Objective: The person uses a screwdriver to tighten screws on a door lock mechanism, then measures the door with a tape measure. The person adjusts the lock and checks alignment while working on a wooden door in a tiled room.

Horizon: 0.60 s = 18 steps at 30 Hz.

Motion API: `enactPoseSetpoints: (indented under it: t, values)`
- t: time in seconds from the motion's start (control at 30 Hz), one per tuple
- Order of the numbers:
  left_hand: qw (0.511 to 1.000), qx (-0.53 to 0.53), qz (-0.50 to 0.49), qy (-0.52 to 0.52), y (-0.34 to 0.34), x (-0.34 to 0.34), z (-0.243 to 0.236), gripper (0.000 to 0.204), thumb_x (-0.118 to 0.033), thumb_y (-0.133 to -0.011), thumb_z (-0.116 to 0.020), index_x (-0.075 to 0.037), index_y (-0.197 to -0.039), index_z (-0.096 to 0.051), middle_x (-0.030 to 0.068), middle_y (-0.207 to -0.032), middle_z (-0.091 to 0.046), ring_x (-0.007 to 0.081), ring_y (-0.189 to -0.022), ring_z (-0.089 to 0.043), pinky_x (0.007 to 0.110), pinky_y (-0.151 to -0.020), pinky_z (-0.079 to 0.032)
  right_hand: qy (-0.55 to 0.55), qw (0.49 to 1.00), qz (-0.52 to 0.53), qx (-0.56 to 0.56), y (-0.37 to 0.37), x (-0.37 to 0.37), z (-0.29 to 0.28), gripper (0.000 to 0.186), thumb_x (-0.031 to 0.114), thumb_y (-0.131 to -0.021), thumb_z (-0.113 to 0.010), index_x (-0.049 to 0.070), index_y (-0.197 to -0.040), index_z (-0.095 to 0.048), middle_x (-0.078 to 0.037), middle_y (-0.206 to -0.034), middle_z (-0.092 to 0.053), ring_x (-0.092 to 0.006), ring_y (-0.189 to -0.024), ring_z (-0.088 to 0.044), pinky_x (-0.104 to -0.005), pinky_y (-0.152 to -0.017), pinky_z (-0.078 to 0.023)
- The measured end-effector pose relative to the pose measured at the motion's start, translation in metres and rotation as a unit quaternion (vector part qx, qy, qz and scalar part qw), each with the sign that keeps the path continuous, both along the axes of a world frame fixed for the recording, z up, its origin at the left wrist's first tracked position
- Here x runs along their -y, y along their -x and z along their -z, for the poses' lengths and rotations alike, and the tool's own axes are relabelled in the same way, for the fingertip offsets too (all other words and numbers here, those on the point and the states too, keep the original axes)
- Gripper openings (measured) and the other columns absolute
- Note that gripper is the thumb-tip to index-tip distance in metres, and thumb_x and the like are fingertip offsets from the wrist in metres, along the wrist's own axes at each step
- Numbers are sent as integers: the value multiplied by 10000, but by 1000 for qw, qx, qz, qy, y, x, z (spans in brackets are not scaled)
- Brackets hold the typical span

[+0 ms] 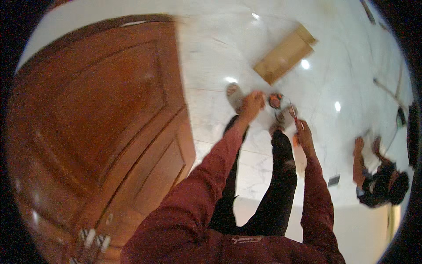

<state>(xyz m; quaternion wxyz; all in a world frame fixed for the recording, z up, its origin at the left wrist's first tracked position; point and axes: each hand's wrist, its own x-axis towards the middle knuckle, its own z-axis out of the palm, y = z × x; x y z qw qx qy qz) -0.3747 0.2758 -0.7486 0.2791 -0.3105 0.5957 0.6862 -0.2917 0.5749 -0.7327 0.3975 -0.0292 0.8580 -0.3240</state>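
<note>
My left hand (252, 107) is closed, its fingertips pinched round a small pinkish thing too blurred to name. A slim red-and-pale tool (293, 112) with a thin tip points up and away from my right hand (305, 133), which is closed round its lower end. Between and beyond the hands, near my feet, sits a round orange-and-black object (275, 100); its kind is unclear. An orange patch (296, 140) shows just left of my right hand, and I cannot tell whether the hand holds it.
A large brown panelled wooden door (110, 101) takes up the left side. On the pale marble floor (211, 53) lies a cardboard box (283, 55) ahead of my feet. Another person (380, 182) is low down at the right, near a dark long-handled thing (391, 92).
</note>
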Motion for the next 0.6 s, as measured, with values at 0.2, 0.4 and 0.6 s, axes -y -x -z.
enactPoseSetpoints:
  t: [0.2,0.4,0.6]
  values:
    - [969,2,-248,-5,-98,111,-338,216,-198,-969,-592,-2,-1056,-578,55,-855,-652,152,-815,-656,289,-728,-542,95,962,114,229,49,96,-241,312,221,-963,-530,17,-1198,-520,-131,-933,-543,-223,-837,-540,-378,-726,-467]
    - [857,-233,-458,29,-170,162,-565,244,-270,-974,-584,-34,-1032,-598,130,-974,-688,228,-908,-677,386,-823,-562,309,940,-131,59,76,239,-533,422,223,-984,-542,47,-1364,-487,-14,-924,-608,-72,-695,-478,-231,-620,-420]
    - [670,-454,-588,3,-245,136,-745,204,-249,-1010,-520,-55,-1042,-573,153,-1030,-671,293,-1011,-658,459,-902,-536,403,873,-270,-47,-16,260,-724,464,228,-935,-605,21,-1340,-513,-211,-1155,-657,-257,-944,-674,-339,-842,-508]
